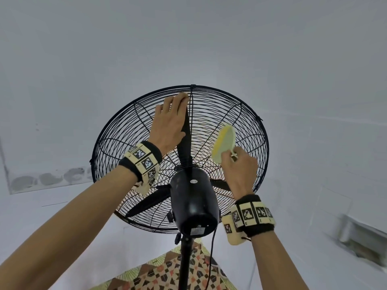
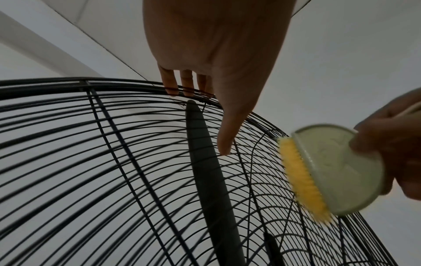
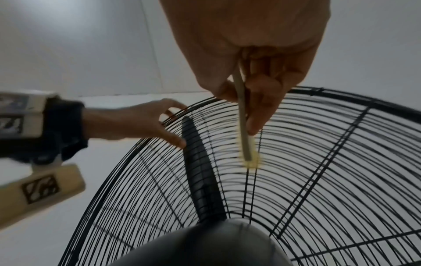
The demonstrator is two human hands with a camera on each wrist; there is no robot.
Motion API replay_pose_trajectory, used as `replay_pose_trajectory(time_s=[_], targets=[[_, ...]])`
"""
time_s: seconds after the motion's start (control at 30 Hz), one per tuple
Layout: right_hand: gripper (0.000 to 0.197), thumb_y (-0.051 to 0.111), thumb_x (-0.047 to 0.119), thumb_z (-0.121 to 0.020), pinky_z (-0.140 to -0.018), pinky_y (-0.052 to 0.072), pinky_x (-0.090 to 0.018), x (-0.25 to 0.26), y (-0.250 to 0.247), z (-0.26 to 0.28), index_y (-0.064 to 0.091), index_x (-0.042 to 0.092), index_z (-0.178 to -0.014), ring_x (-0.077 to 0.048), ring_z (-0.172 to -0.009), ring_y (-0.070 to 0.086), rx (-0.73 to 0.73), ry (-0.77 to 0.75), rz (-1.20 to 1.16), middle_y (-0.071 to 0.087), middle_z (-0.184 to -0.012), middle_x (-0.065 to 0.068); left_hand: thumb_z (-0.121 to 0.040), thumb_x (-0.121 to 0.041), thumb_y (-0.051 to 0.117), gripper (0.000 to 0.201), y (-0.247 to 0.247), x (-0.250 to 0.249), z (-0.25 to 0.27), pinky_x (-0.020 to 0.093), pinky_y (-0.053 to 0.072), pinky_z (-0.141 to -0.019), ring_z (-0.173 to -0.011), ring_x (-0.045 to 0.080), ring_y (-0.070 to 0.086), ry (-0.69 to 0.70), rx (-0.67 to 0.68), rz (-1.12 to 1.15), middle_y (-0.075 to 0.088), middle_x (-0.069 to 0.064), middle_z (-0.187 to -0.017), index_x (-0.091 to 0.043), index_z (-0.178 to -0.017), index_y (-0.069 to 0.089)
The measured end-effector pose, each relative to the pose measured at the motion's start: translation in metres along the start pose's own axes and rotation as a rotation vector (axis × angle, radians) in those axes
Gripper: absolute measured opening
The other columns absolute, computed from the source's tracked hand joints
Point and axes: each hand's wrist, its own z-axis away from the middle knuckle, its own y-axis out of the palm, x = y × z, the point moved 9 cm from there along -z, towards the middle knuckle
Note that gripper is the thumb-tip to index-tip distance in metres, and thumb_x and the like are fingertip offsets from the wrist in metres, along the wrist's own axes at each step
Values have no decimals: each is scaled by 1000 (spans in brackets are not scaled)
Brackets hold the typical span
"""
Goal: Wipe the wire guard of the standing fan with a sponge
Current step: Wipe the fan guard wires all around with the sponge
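Observation:
The black wire guard (image 1: 129,130) of the standing fan faces away from me, with the motor housing (image 1: 193,204) nearest. My left hand (image 1: 169,120) lies on the guard's upper part, its fingers hooked over the top rim wires (image 2: 127,86) and its thumb (image 2: 227,126) pressed on the mesh. My right hand (image 1: 238,166) pinches the sponge (image 1: 224,141), a pale green disc with a yellow scrub face. The yellow side (image 2: 300,180) touches the guard to the right of the upright blade (image 2: 205,162). In the right wrist view the sponge (image 3: 244,144) shows edge-on and blurred below my fingers (image 3: 257,115).
The fan's black pole (image 1: 185,262) stands on a patterned mat (image 1: 167,275), and a power cord (image 1: 211,258) hangs beside it. White walls surround the fan. A low grey fitting (image 1: 360,237) sits at the right wall.

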Motion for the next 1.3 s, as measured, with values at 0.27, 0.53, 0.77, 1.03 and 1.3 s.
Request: replay_pose_trajectory(time_s=[0.27,0.53,0.77,1.03,1.3], targets=[[29,56,35,-102,-46,34,-24,34,12,6,59,16,-80,-14,-51,56,97,-148,-61,65,-64,0,-63,-24,95,110,0,-2,2,48,40,-105,-139,33,35,9,-13,22,31,6,-162,-9,-153,34],[33,54,39,-102,-48,49,-35,41,9,4,60,16,-79,-18,-56,61,159,-258,-113,67,-67,1,-60,-21,95,112,0,-1,2,49,42,-103,-139,34,36,-2,-12,-14,31,6,-161,-9,-153,34],[31,55,37,-99,-45,43,-28,-2,-7,0,59,16,-77,-16,-59,63,7,5,51,65,-66,1,-60,-17,93,109,2,-3,1,49,43,-102,-138,34,37,4,-18,-9,32,7,-160,-9,-152,35],[30,56,37,-100,-46,48,-36,53,3,-6,58,17,-77,-18,-52,59,62,-170,-83,65,-63,2,-58,-19,95,113,1,-4,3,48,41,-102,-139,34,36,5,-22,5,31,5,-161,-9,-153,35],[27,56,32,-102,-42,43,-23,71,-4,-7,52,19,-78,-11,-54,60,114,-225,-18,68,-72,1,-57,-13,92,110,0,-4,4,49,42,-102,-138,34,37,-12,-35,18,33,5,-160,-10,-152,37]])
